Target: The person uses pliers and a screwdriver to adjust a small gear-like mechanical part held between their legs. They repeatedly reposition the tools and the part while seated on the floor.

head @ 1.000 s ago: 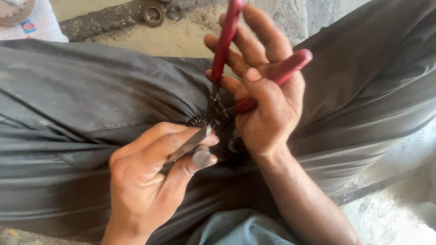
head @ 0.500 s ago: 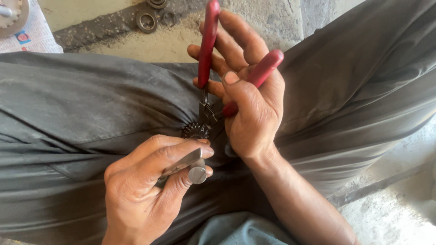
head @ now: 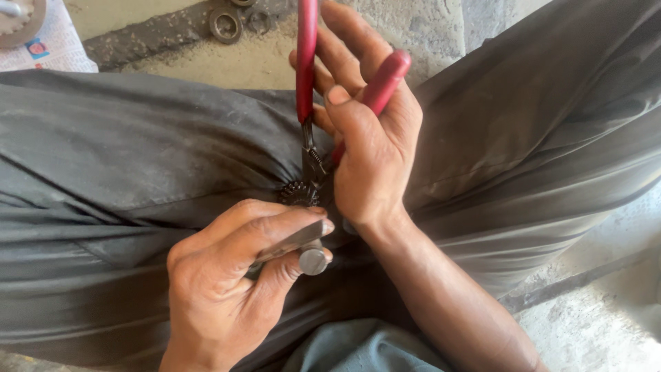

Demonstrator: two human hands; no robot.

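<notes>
one red-handled pliers [head: 308, 76], one small gear [head: 298, 194], one shaft [head: 313, 260], perhaps three floor rings [head: 225, 24].

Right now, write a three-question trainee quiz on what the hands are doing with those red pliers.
1. True or false: the right hand holds the red-handled pliers with the handles spread apart.
2. Multiple choice: where does the pliers' nose meet the work? A) at the small dark toothed gear B) at the rings on the ground C) at the paper sheet
3. Fill in: the left hand pinches a grey metal ____ with a round end.

Key
1. True.
2. A. The tip sits at the gear, over the dark grey cloth on the lap.
3. Shaft.
</notes>
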